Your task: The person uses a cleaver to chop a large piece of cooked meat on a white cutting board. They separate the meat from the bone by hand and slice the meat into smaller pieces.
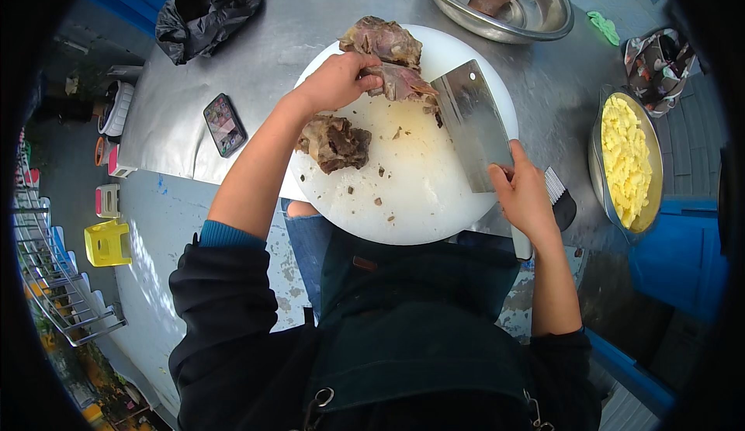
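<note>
A round white cutting board [407, 198] lies at the table's near edge, strewn with small dark crumbs. My left hand [344, 79] pinches a piece of pinkish-brown meat [401, 83] near the board's upper part. Just behind that piece rests a larger chunk of meat [384, 40]. A rough brown chunk [334, 143], perhaps meat on bone, sits at the board's left edge. My right hand [524, 195] grips a broad metal cleaver [472, 125], whose blade lies over the right of the board, its upper left edge close to the held meat.
On the metal table [268, 29] are a black plastic bag [204, 15], a phone [225, 125], a steel basin [541, 9] with a brown block inside, a crinkle cutter [561, 201] and a green cloth [603, 28]. A bowl of yellow food [625, 163] stands right.
</note>
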